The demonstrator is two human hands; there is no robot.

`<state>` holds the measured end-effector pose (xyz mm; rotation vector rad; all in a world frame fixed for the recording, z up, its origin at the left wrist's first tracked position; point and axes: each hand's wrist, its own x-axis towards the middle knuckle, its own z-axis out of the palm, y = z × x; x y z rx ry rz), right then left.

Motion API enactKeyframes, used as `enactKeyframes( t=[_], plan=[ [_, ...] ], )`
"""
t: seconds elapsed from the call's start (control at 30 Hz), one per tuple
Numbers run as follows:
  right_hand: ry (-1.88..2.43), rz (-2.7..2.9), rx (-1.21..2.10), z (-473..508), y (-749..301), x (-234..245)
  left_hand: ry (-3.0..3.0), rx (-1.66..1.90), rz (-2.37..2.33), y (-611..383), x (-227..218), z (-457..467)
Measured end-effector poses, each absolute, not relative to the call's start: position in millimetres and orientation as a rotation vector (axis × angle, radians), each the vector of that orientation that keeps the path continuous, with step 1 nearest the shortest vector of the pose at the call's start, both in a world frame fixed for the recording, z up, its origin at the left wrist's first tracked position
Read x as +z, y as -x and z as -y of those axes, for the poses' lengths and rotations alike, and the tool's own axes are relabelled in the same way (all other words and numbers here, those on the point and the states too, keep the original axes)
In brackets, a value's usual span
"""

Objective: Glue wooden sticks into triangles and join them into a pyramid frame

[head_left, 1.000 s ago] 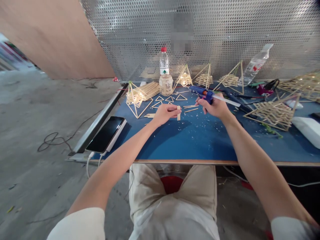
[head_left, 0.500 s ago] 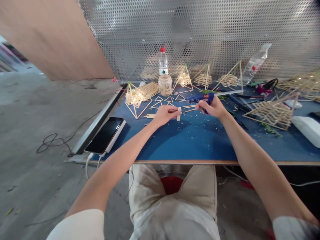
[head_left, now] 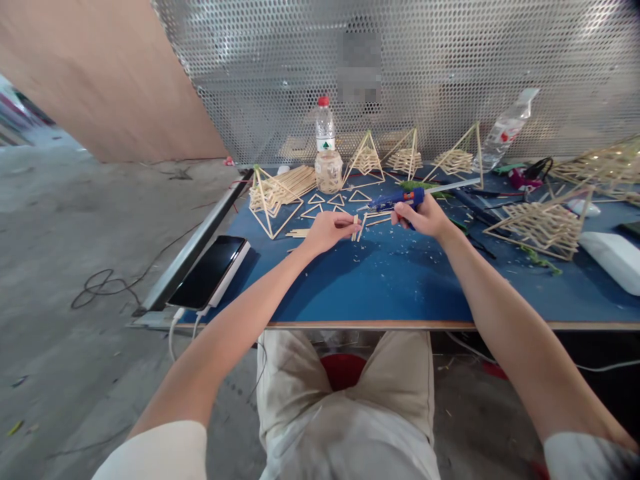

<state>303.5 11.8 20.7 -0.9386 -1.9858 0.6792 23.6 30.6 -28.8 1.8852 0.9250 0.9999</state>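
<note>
At twelve o'clock, left hand (head_left: 329, 230) is pinching sticks (head_left: 355, 219); at one, right hand (head_left: 421, 215) is gripping glue gun (head_left: 399, 198); slipping could be burning fingers (head_left: 349, 228).

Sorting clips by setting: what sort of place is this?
Probably a workshop or makeshift craft space: a glue gun in the right hand, stick pyramids on a blue table, and a rough grey floor with scattered debris.

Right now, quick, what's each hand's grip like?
Left hand: closed, pinching short wooden sticks.
Right hand: closed around a blue glue gun.
</note>
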Motion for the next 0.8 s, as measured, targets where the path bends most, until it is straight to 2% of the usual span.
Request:
enactKeyframes(
  t=[0.5,0.8],
  plan=[
    [0.978,2.047,0.627,-14.4,-309.0,21.6,-1.780,0.914,-0.910,-24.2,-12.3,-16.9],
    [0.988,2.053,0.603,-17.4,-315.6,20.0,-1.877,0.883,-0.975,-20.6,-19.7,-24.4]
  ],
)
